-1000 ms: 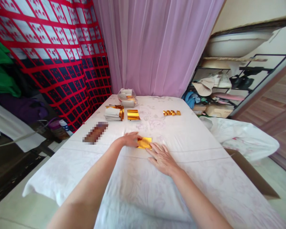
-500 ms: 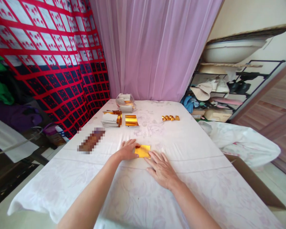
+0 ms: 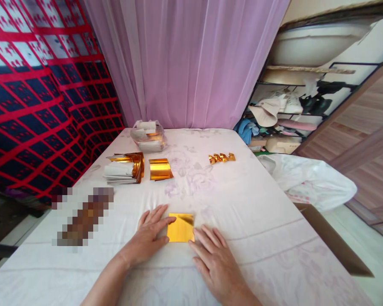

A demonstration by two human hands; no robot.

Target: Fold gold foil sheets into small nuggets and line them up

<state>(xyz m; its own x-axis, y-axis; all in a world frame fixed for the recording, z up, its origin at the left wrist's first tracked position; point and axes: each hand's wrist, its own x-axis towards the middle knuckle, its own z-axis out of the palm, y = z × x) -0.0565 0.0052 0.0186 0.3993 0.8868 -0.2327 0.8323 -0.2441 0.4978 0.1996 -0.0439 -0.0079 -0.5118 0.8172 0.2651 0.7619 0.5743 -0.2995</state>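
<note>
two hands flat beside one gold sheet

two sets of fingers meet at a small square gold foil sheet [image 3: 180, 228] lying flat on the white tablecloth [image 3: 258, 199]. left hand [image 3: 148, 236] rests palm down, fingers spread and loose, index tip and thumb touching the sheet's left edge; nothing is pinched or lifted. right hand [image 3: 212, 257] lies palm down too, fingers a little apart, tips touching the sheet's lower right corner. neither hand grips anything; both press or steady

the sheet looks like a plain flat square, with perhaps one crease showing as a brighter band near its top right; hard to be sure. judged from that, folding of this piece is barely begun or at its first crease, most of the shaping still to come

further out: four small folded gold pieces [image 3: 221, 158] sit in a row, well apart from the hands toward the far right of the cloth. these read as finished items, so some of the work seems done. to the far left, a stack of paper with gold foil [image 3: 125, 168] and just beside it a loose curled gold sheet [image 3: 160, 169]; plenty of stock appears unused. behind them a clear plastic bag [image 3: 147, 135] holding more white and gold material. a blurred brown patch [image 3: 83, 216] lies left of the hands; cannot tell what it is

beyond the table: pink curtain [image 3: 191, 63], red grid cloth [image 3: 35, 93], cluttered shelf rack [image 3: 293, 114]
</note>
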